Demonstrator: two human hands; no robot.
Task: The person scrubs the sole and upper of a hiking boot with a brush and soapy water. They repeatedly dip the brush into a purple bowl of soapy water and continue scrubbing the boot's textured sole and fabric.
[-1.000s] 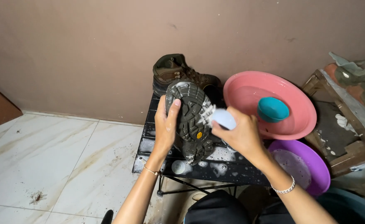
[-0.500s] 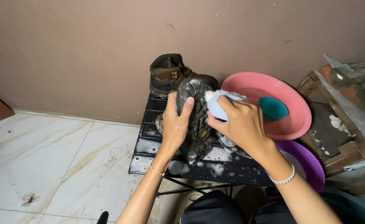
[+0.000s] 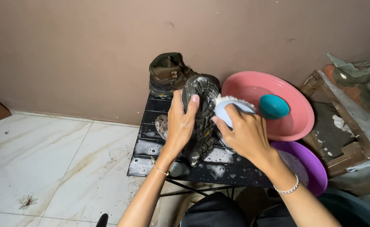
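My left hand grips a brown boot turned sole-up, its dark treaded sole wet with suds. My right hand holds a pale blue scrub brush with white bristles, pressed against the right edge of the sole near the toe. Both rest over a small black slatted table that is wet and soapy. A second brown boot stands upright at the table's far edge against the wall.
A pink basin holding a teal cup sits to the right, with a purple basin in front of it. A worn wooden crate with rubble stands at far right. White tiled floor lies to the left.
The brush has moved up along the sole's right side toward the toe. My left hand has kept its hold on the boot, and the view has shifted slightly.
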